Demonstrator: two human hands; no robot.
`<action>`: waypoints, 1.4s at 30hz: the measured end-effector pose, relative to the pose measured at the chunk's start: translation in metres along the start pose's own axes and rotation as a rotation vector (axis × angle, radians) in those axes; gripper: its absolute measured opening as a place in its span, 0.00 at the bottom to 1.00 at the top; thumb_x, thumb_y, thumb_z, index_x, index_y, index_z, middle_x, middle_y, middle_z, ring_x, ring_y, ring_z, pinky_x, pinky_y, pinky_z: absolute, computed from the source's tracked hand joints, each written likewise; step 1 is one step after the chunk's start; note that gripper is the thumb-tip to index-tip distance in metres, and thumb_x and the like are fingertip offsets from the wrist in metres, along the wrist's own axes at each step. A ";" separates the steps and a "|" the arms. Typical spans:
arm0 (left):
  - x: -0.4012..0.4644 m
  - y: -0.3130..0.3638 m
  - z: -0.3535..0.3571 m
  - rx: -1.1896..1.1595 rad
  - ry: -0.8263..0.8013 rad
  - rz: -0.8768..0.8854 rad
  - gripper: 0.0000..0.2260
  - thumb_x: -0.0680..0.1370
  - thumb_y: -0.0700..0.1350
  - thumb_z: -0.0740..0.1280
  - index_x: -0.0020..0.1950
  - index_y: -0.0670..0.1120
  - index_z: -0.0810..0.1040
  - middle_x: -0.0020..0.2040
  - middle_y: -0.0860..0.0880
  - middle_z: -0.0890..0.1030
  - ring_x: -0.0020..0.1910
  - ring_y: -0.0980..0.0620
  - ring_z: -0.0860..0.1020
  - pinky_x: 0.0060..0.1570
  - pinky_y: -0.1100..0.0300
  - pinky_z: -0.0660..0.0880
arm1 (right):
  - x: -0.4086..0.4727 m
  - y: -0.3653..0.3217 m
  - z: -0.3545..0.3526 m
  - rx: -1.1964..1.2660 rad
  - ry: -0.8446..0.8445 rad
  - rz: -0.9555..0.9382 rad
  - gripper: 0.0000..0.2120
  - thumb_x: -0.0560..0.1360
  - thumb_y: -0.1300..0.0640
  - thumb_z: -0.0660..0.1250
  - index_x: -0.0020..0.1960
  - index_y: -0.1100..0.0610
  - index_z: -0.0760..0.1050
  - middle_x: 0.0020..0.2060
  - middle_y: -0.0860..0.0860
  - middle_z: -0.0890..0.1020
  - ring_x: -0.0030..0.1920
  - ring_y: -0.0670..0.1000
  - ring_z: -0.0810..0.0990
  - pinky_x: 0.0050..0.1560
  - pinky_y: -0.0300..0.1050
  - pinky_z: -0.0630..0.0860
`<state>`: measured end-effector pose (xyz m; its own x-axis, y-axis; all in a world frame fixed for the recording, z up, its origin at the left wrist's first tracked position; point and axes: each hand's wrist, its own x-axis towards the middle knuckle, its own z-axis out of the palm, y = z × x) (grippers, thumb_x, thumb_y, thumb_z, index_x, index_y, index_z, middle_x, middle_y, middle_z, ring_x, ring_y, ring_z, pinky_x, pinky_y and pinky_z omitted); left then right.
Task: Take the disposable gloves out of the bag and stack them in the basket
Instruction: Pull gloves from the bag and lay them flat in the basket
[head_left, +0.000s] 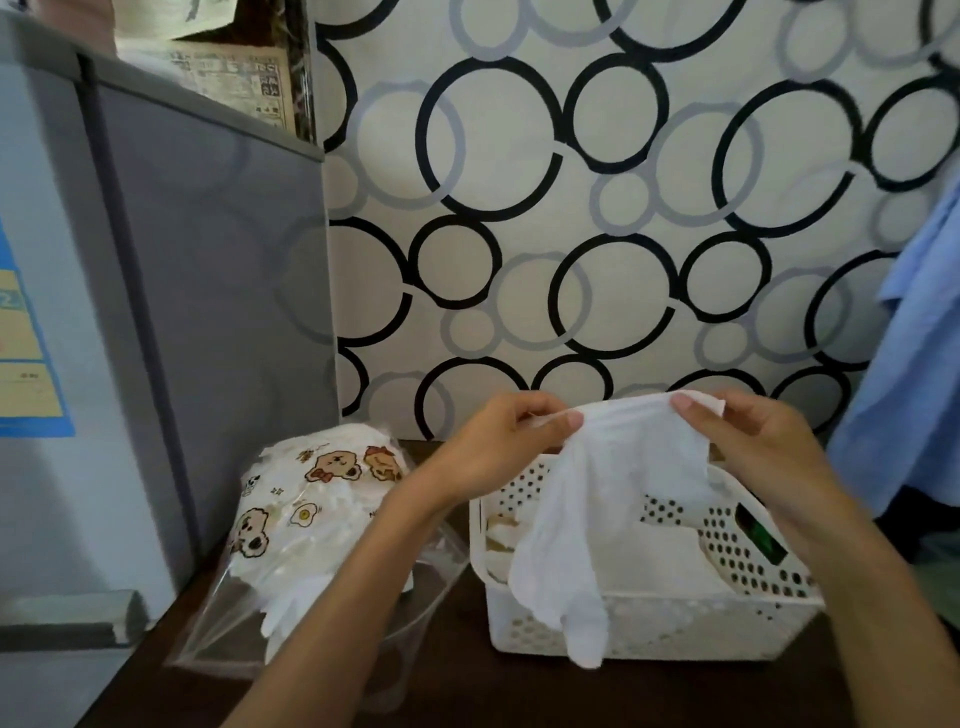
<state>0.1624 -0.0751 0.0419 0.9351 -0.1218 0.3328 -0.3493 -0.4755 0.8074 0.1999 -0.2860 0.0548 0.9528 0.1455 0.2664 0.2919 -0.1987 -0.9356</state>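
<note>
The disposable glove (597, 499) looks like thin, translucent white plastic film, softly creased. At its 6 o'clock, the basket (654, 623) is matt white perforated plastic. At 9 o'clock, the bag (317, 525) is glossy clear plastic. The tabletop (467, 691) looks like dark, smooth wood.

A thin white glove (597, 499) is hanging cuff-up over a white perforated basket (675, 623) already holding flat gloves (660, 556). Beside it, a clear bear-printed bag (311, 519) is lying open, gloves spilling out.
</note>
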 end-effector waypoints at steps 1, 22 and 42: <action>0.005 0.000 0.003 0.013 0.016 0.009 0.08 0.81 0.50 0.61 0.46 0.50 0.78 0.40 0.54 0.80 0.38 0.63 0.78 0.42 0.71 0.72 | 0.002 0.002 -0.002 -0.033 0.061 -0.054 0.04 0.75 0.51 0.66 0.45 0.49 0.79 0.40 0.50 0.83 0.43 0.51 0.80 0.40 0.43 0.74; 0.009 0.006 0.007 0.373 0.602 0.273 0.03 0.83 0.50 0.54 0.54 0.58 0.65 0.40 0.42 0.80 0.31 0.47 0.76 0.31 0.48 0.73 | 0.005 -0.003 0.034 0.089 0.228 -0.353 0.06 0.77 0.51 0.64 0.43 0.49 0.77 0.25 0.52 0.77 0.27 0.53 0.72 0.31 0.41 0.67; 0.063 -0.062 0.065 0.761 -0.018 -0.064 0.14 0.76 0.55 0.68 0.58 0.50 0.77 0.54 0.53 0.81 0.51 0.54 0.77 0.53 0.56 0.75 | 0.039 0.096 -0.006 -0.845 -0.279 0.407 0.27 0.74 0.49 0.68 0.70 0.52 0.63 0.63 0.53 0.73 0.54 0.53 0.76 0.55 0.49 0.78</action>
<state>0.2465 -0.1102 -0.0193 0.9553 -0.0845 0.2834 -0.1625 -0.9507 0.2642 0.2654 -0.3051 -0.0235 0.9719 0.1144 -0.2057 0.0124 -0.8976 -0.4407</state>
